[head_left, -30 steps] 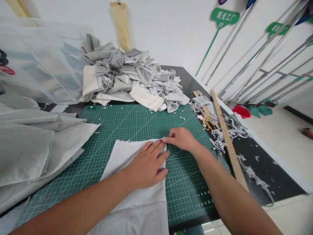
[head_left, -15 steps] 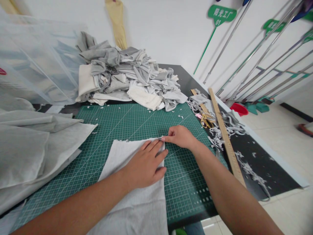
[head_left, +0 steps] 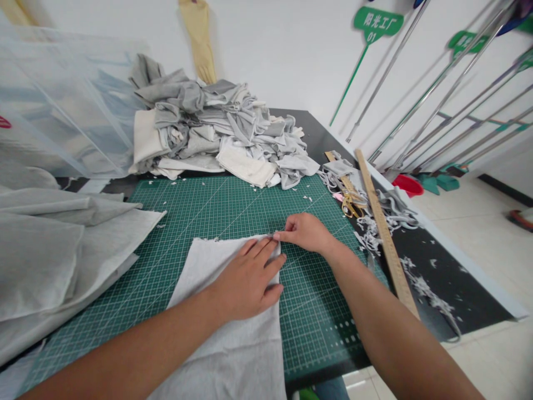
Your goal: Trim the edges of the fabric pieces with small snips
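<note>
A light grey piece of cloth (head_left: 233,355) lies on the green cutting mat (head_left: 195,205), its frayed far edge running across the mat. My left hand (head_left: 252,280) rests flat on the cloth with the fingers spread, the tips near that far edge. At the cloth's far right corner, my right hand (head_left: 306,230) is closed, thumb and forefinger pinching the edge. The right fingertips almost meet those of the left hand. Under my left palm the cloth is hidden.
A heap of grey and white cloths (head_left: 225,128) lies behind the mat, beside a clear plastic bin (head_left: 70,100). More grey cloth (head_left: 54,250) is stacked at left. A wooden ruler (head_left: 385,233), gold-handled scissors (head_left: 351,206) and thread scraps (head_left: 428,291) lie at right.
Hardly anything differs. The right fingertips have shifted very slightly to the left along the cloth's edge, while my left hand stays where it was.
</note>
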A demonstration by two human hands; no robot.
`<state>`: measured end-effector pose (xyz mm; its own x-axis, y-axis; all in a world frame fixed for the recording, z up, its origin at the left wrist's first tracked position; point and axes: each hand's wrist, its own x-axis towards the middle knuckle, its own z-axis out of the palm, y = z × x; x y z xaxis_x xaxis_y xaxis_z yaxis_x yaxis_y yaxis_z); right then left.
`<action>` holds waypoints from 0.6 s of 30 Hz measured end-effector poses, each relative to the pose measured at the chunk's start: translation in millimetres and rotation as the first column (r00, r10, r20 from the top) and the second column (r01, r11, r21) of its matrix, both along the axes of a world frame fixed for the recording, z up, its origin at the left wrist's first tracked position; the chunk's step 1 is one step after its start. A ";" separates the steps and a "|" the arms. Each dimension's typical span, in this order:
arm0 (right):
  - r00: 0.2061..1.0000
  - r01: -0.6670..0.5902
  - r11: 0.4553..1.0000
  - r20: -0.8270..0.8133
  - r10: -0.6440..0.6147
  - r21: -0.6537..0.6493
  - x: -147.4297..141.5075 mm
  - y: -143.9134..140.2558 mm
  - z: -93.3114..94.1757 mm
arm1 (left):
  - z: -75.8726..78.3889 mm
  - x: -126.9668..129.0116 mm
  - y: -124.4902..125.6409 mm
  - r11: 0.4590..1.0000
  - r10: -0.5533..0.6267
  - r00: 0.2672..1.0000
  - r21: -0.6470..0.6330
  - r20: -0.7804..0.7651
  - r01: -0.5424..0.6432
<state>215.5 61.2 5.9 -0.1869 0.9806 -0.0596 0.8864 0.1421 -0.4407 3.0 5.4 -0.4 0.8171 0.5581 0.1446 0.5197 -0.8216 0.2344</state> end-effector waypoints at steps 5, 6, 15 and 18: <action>0.999 -0.005 1.000 0.042 0.004 0.019 -2.7 0.1 0.1 | 0.5 1.0 -0.3 1.000 -0.001 1.000 -0.003 -0.001 0.001; 0.999 -0.005 1.000 0.039 0.004 0.017 -3.0 0.2 0.0 | 0.8 1.1 -0.3 1.000 -0.001 1.000 -0.003 -0.001 0.001; 0.999 0.006 0.999 0.036 -0.007 0.038 -5.0 -0.2 0.6 | -0.2 -0.1 0.2 1.000 -0.003 1.000 -0.004 -0.013 0.002; 1.000 0.001 0.999 0.002 -0.001 0.036 -3.7 -0.5 -0.2 | 0.2 0.2 0.2 1.000 0.002 1.000 -0.014 -0.020 -0.002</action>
<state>211.8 60.7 5.7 -0.1862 0.9822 -0.0247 0.8873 0.1573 -0.4334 3.2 5.6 -0.2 0.8186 0.5616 0.1202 0.5260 -0.8172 0.2356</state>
